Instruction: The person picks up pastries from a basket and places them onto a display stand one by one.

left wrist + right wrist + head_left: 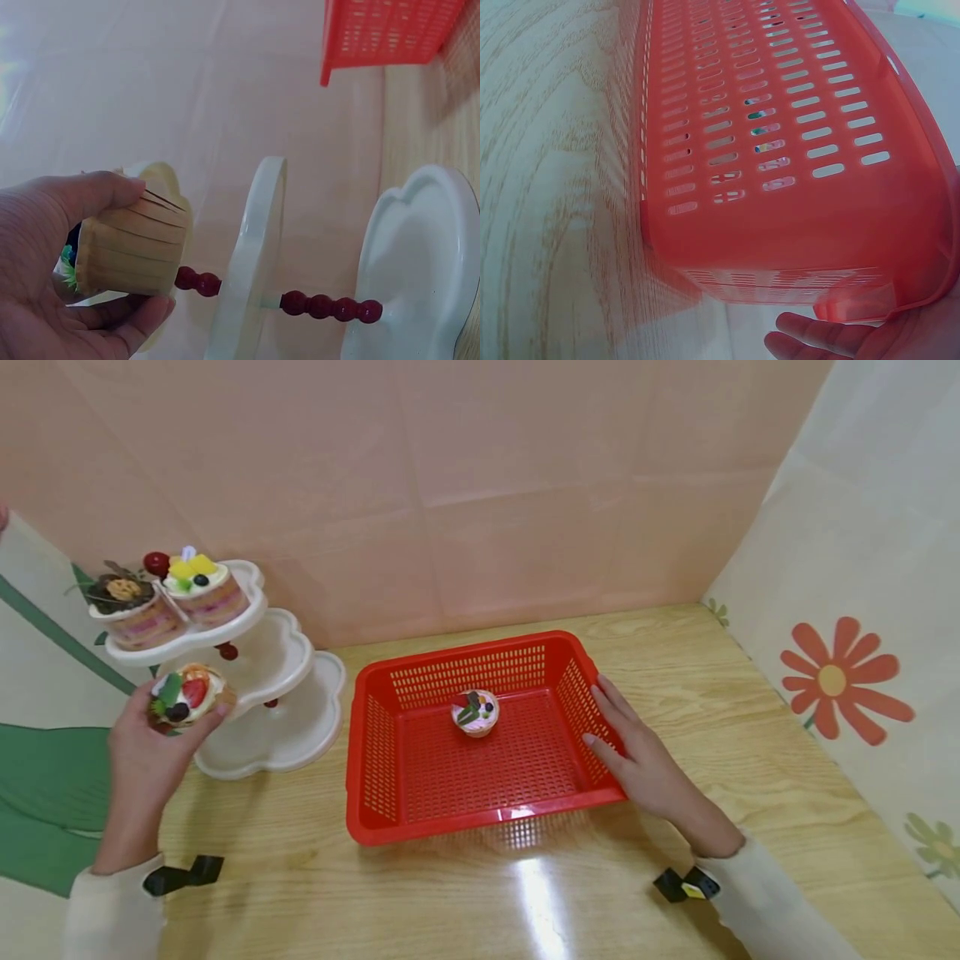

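My left hand (pixel 150 743) holds a toy cupcake (pixel 192 693) topped with a strawberry and dark berries, thumb and fingers around its pleated tan side. It is in front of the white three-tier stand (pixel 262 760), just below the top tier in the head view. My right hand (pixel 648 768) grips the right rim of the red plastic basket (pixel 480 822), thumb on the inner side and fingers toward the outside. Inside the basket lies another toy cupcake (pixel 476 713) with pale cream and green leaves. The left wrist view shows the held cupcake (pixel 135 251) from its side.
Two cake cups, one with dark topping (pixel 138 614) and one with yellow fruit (pixel 206 592), stand on the stand's top tier. Red beaded posts (pixel 330 307) join the tiers. A pink backdrop (pixel 487 527) rises behind the wooden table (pixel 315 893).
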A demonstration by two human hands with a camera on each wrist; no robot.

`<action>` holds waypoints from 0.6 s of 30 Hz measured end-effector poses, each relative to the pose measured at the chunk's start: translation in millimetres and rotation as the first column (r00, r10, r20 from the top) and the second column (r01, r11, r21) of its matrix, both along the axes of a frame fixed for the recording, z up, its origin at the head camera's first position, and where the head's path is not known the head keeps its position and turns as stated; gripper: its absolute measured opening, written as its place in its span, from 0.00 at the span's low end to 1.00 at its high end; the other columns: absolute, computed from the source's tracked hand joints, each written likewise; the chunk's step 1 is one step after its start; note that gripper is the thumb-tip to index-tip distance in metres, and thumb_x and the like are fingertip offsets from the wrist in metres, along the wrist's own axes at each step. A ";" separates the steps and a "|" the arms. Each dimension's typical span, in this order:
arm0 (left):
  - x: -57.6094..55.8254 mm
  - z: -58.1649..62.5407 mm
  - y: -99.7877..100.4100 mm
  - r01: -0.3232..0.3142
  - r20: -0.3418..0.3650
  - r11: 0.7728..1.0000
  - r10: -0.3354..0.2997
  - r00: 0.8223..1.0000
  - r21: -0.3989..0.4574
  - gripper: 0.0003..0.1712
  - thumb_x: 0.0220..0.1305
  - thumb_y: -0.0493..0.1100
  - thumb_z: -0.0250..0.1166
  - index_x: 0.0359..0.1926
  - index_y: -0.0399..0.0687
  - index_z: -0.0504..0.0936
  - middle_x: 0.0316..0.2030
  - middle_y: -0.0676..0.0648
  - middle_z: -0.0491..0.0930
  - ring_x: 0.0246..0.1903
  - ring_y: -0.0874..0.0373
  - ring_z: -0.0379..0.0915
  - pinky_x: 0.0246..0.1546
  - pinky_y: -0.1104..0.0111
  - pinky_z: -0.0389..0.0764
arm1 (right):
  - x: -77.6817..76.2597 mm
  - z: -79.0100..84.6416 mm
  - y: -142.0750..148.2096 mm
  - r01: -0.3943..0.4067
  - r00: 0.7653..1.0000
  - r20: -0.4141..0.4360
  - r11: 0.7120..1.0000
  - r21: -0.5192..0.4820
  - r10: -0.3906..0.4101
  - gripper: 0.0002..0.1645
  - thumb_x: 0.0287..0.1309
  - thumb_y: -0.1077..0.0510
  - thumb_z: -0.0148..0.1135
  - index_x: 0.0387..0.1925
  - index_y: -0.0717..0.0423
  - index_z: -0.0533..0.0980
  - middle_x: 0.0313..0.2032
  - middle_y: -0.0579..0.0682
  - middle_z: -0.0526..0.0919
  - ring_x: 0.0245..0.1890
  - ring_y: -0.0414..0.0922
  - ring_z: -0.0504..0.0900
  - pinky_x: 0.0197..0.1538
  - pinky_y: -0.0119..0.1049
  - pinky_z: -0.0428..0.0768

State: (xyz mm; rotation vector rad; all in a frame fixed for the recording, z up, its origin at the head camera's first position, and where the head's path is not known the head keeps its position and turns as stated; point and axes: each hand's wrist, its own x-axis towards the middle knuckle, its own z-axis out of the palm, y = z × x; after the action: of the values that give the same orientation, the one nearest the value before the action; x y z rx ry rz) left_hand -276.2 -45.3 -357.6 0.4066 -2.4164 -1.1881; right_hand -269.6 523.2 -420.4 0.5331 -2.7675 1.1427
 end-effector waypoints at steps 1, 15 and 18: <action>-1.0 -0.2 -1.2 -0.011 0.008 1.000 0.011 1.000 -0.009 0.42 0.58 0.49 0.77 0.71 0.47 0.70 0.52 0.58 0.75 0.45 0.72 0.70 0.40 0.86 0.70 | -0.1 0.0 0.0 -0.001 1.000 -0.004 1.000 -0.001 0.001 0.42 0.75 0.50 0.56 0.79 0.58 0.50 0.81 0.50 0.43 0.78 0.60 0.48 0.66 0.70 0.62; -16.6 0.9 -20.7 0.049 0.162 0.991 -0.028 0.986 -0.128 0.50 0.64 0.59 0.69 0.76 0.37 0.59 0.68 0.30 0.68 0.62 0.36 0.65 0.62 0.50 0.71 | 0.5 -0.8 0.3 0.001 1.000 0.007 1.000 -0.008 -0.001 0.42 0.75 0.49 0.55 0.80 0.57 0.50 0.81 0.49 0.43 0.78 0.60 0.49 0.66 0.70 0.62; -19.0 1.6 -22.8 0.067 0.187 0.990 -0.043 0.981 -0.122 0.51 0.65 0.60 0.68 0.76 0.34 0.58 0.69 0.29 0.66 0.63 0.33 0.64 0.63 0.42 0.69 | 0.7 -0.6 0.2 0.005 1.000 0.013 1.000 -0.006 -0.005 0.42 0.75 0.48 0.55 0.80 0.56 0.49 0.81 0.47 0.42 0.78 0.59 0.49 0.66 0.69 0.63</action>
State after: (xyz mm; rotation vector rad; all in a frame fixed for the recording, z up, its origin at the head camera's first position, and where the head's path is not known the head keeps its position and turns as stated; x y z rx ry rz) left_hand -295.2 -68.1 -356.0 0.4296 -2.6617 -1.0511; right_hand -269.0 523.4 -421.0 0.5197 -2.7738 1.1579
